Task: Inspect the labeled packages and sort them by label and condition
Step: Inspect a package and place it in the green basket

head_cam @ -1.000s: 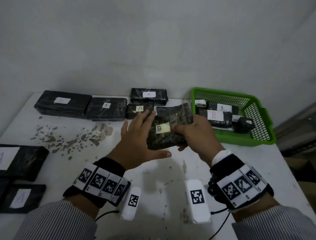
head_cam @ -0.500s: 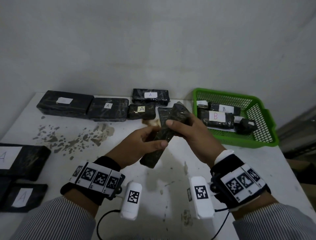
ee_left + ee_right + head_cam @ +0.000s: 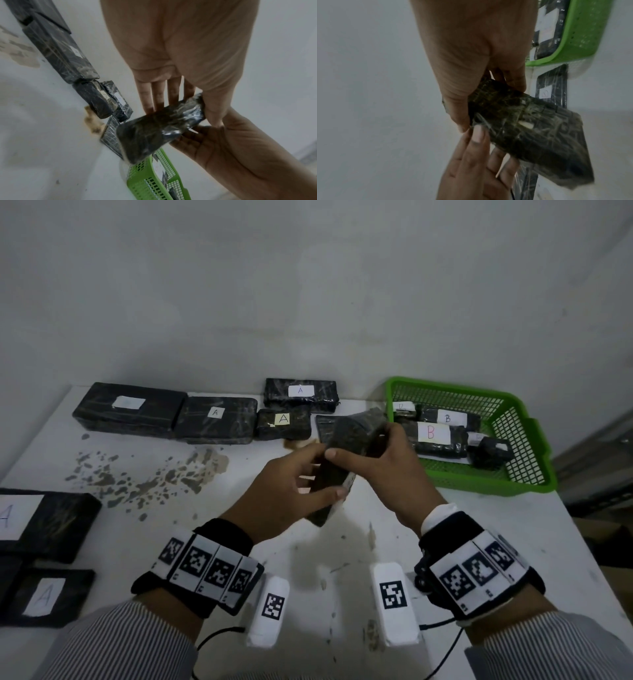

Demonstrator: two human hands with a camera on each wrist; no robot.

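Note:
A black film-wrapped package (image 3: 349, 446) is held up on edge over the middle of the white table (image 3: 479, 542). My left hand (image 3: 318, 474) pinches its near lower end between thumb and fingers. My right hand (image 3: 373, 457) grips its far upper end. The B label does not show from the head. In the left wrist view the package (image 3: 159, 129) lies across my left fingers (image 3: 163, 94). The right wrist view shows the crinkled wrap of the package (image 3: 530, 135) below my right hand (image 3: 471, 67).
A green basket (image 3: 534, 440) at the back right holds several B-labelled packages (image 3: 435, 433). A-labelled packages (image 3: 215, 414) line the back wall. A flat black package (image 3: 325, 422) lies behind the held one. Two more A packages (image 3: 41, 518) lie at the left edge. Brown stains (image 3: 154, 477) mark the table.
The package has turned from flat with its B label up to standing on edge with the label away. My left hand went from lying flat on it to pinching its lower end.

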